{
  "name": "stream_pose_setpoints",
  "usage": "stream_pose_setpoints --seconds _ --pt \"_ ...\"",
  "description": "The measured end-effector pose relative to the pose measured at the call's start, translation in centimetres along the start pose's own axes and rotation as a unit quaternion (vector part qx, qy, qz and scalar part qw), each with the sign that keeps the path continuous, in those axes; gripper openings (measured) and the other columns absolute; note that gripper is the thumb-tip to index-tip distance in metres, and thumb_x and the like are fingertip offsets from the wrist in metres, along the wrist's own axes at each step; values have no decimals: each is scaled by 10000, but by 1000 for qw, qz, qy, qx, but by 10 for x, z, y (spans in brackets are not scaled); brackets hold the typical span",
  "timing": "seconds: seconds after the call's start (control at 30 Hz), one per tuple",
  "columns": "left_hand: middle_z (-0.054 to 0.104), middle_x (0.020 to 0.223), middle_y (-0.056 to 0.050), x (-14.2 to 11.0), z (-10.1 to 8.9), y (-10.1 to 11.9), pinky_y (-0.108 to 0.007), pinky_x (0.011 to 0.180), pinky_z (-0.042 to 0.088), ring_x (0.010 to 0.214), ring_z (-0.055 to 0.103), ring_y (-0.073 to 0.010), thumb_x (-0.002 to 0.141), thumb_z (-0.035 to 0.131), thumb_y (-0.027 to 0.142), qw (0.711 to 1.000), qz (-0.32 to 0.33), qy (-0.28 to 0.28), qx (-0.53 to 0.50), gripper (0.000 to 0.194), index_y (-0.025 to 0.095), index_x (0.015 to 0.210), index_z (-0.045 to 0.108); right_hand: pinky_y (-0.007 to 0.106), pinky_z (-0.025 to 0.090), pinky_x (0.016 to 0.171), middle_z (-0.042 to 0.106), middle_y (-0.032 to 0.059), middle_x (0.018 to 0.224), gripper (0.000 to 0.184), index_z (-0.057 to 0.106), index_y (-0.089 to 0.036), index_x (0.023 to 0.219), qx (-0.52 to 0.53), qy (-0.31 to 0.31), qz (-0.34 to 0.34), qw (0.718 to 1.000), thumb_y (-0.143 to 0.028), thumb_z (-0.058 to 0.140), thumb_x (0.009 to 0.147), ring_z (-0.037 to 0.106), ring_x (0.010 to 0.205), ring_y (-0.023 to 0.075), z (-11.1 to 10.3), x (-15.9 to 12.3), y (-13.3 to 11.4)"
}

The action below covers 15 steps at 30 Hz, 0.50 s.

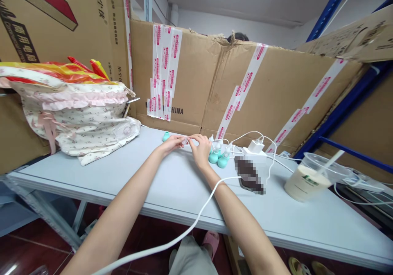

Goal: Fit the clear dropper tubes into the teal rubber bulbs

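- Left hand point(172, 144) and right hand point(200, 147) meet over the table; fingertips of both pinch one small clear piece point(185, 140) in a narrow grip (too small to make out its exact shape).
- Clear piece sits between the two hands, toward the far side of the table, in front of the cardboard.
- Lone teal bulb point(166, 136) stands just left of and beyond the left hand, bare of a clear tip.
- Group of teal bulbs with clear tips point(222, 161) stands close together just right of the right hand, partly behind it.
- Dark device point(250, 174) (pixelated) lies right of that group; white cable point(175, 242) runs from it across the right forearm to the near edge.
- White charger point(256, 145) is beyond the device.
- Plastic cup point(310, 179) with pale drink and straw, farther right.
- Floral cloth bag point(82, 119) at far left on the grey table point(181, 185).
- Taped cardboard point(196, 74) walls the far side.
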<state>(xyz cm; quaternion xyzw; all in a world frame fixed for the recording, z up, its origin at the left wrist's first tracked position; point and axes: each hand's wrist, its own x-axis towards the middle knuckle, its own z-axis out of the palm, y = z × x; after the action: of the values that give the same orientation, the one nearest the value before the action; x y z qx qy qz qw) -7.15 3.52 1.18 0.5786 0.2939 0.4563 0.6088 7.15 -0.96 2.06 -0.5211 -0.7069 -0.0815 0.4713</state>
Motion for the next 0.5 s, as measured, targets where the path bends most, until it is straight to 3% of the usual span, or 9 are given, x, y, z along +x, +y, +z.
stream_pose_setpoints --seconds 0.23,0.43,0.5 --pt "590 639 -38 -1 7 4 -206 541 360 529 456 -66 596 700 441 1000 2 22 12 361 109 735 678 330 234 779 644 21 949 271 665 -244 881 -32 21 -13 999 -381 432 869 472 891 188 -3 -3 -1" --pt "611 638 -60 1 5 5 -197 458 296 465 406 -48 585 704 444 995 8 94 34 387 88 737 686 347 216 802 638 11 988 238 648 -298 989 -44 -5 -58 997 -347 447 872 450 929 191 -4 -6 0" --pt "607 633 -54 -1 5 6 -193 462 303 471 411 -48 595 698 440 996 11 85 33 376 91 736 688 345 223 793 641 12 980 248 652 -296 980 -36 0 -47 998 -333 427 882 453 920 190 -3 -7 1"
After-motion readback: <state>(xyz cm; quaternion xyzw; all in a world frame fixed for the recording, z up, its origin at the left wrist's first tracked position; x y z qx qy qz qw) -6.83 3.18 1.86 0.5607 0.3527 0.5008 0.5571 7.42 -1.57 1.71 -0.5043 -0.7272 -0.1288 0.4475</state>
